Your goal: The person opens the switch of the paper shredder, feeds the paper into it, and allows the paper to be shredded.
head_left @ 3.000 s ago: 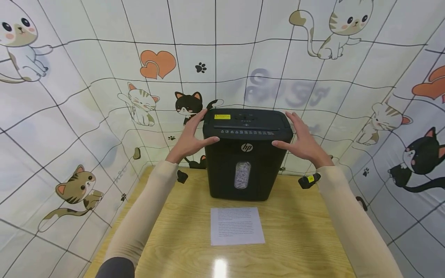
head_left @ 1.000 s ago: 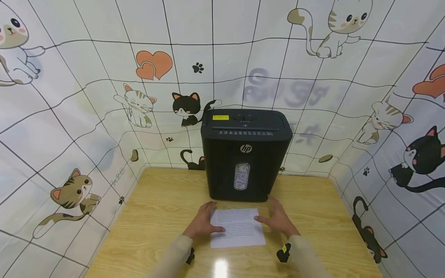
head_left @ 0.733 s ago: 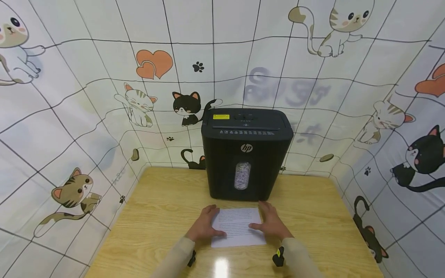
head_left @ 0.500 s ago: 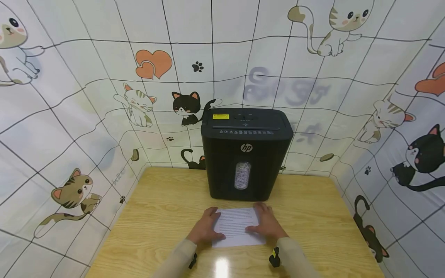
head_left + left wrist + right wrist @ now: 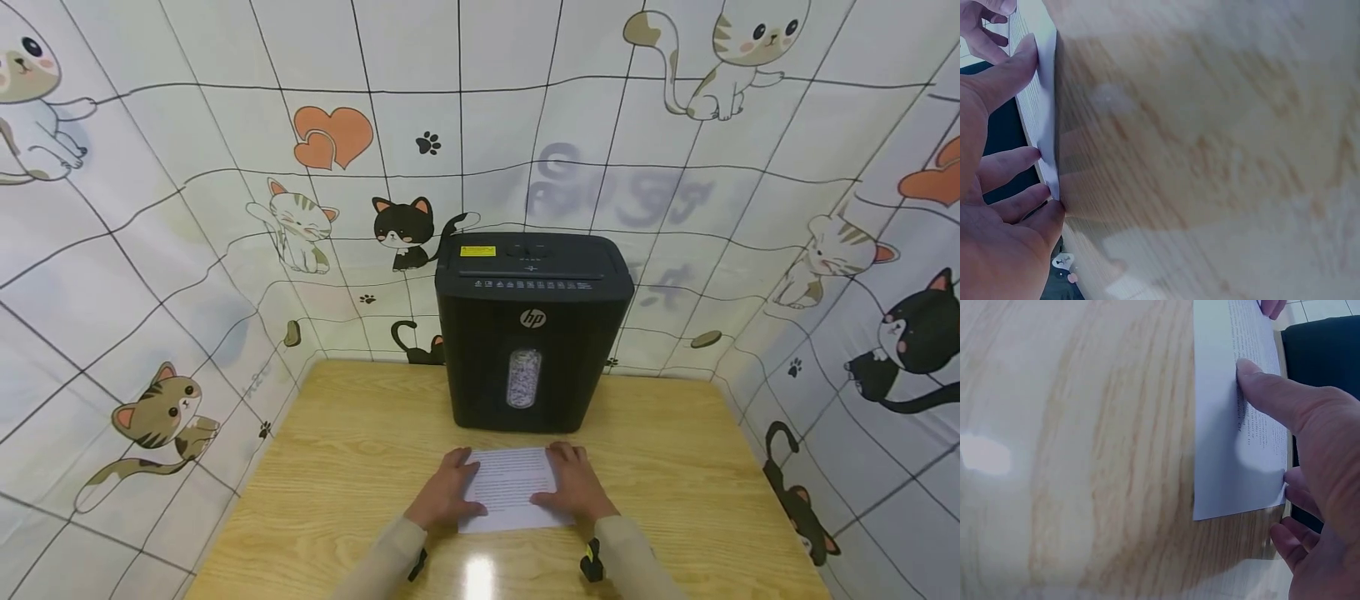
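Note:
A printed white sheet of paper lies on the wooden table just in front of a black HP paper shredder. My left hand pinches the sheet's left edge. In the left wrist view the thumb lies on top of the paper and the fingers meet its slightly raised edge. My right hand holds the right edge the same way. The right wrist view shows the thumb pressing on the paper with fingertips curled at its edge.
The shredder has a window showing shredded paper and a feed slot on top. A cat-print cloth backdrop closes in the table on three sides. Bare wood stretches to both sides of the sheet.
Three seconds ago both hands held the shredder's top. They came down to the sheet, and over the last second they closed inward onto its left and right edges.

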Tool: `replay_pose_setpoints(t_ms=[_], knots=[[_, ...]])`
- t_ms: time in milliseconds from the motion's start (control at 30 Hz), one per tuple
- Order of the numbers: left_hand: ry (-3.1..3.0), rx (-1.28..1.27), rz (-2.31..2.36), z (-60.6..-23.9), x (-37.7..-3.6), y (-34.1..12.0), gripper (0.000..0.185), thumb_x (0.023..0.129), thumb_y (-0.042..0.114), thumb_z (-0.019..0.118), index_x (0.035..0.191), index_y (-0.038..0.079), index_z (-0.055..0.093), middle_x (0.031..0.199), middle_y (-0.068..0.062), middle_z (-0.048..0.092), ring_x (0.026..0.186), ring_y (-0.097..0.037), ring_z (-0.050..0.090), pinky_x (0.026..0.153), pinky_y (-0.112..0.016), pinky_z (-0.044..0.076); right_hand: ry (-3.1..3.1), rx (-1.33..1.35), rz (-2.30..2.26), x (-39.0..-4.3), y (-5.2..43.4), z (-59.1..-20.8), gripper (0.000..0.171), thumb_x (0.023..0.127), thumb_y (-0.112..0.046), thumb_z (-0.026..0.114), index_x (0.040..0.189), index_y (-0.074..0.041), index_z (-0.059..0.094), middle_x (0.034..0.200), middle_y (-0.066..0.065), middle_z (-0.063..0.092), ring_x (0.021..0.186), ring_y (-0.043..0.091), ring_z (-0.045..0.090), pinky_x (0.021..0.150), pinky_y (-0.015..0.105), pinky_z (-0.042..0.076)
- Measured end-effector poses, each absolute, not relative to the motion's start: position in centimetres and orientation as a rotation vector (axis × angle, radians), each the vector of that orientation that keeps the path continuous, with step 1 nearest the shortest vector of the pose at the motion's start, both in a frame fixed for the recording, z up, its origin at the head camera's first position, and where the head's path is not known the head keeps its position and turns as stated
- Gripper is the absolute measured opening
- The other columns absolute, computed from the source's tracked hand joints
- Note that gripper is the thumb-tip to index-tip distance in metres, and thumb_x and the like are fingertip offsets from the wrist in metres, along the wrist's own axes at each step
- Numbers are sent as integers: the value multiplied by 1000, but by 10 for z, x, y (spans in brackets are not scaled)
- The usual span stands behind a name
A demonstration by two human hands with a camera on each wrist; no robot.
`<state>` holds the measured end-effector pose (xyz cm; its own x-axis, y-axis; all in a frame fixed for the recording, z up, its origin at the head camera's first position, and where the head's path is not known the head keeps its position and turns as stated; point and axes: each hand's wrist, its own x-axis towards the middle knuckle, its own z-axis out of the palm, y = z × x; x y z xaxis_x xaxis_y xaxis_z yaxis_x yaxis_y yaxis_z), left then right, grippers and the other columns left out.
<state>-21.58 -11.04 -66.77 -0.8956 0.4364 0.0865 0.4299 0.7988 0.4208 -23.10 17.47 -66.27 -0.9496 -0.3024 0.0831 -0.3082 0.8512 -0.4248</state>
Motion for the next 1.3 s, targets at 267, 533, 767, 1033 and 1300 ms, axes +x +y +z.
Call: replay_pose_setpoints(t_ms=[267, 533, 767, 1033, 1300], knots=[[2969, 719, 660, -667, -216, -109, 79, 74, 41, 90, 136, 0, 63, 152, -25, 47, 142, -41, 43, 111, -48, 47, -3000, 458, 752, -227, 175, -666, 88, 72, -43, 91, 140, 2, 58, 142, 18, 53, 127, 42, 45, 108, 56, 43], [2975, 709, 684, -661, -215, -108, 79, 71, 40, 92, 134, 2, 63, 148, -24, 51, 138, -39, 47, 110, -47, 48, -3045, 381, 798, -236, 175, -668, 98, 66, -46, 95, 146, -7, 54, 143, 14, 53, 129, 39, 44, 110, 56, 41], [2981, 710, 679, -662, -216, -108, 79, 71, 40, 93, 134, 3, 64, 148, -23, 52, 137, -38, 47, 108, -47, 49, -3074, 289, 919, -244, 176, -662, 96, 61, -39, 99, 140, -3, 58, 134, 18, 62, 119, 37, 51, 106, 56, 45], [2980, 715, 709, -662, -215, -106, 81, 71, 40, 93, 136, 2, 62, 149, -23, 51, 137, -38, 47, 107, -48, 50, -2991, 201, 1169, -246, 189, -662, 30, 79, -13, 85, 101, -5, 67, 87, 4, 63, 81, 18, 55, 73, 35, 48], [2974, 684, 810, -668, -219, -110, 104, 64, 39, 97, 148, 2, 47, 148, -25, 45, 135, -39, 46, 104, -50, 52, -2852, 160, 1386, -239, 196, -653, 13, 84, -7, 82, 91, -13, 73, 85, 0, 72, 76, 10, 60, 70, 27, 49]])
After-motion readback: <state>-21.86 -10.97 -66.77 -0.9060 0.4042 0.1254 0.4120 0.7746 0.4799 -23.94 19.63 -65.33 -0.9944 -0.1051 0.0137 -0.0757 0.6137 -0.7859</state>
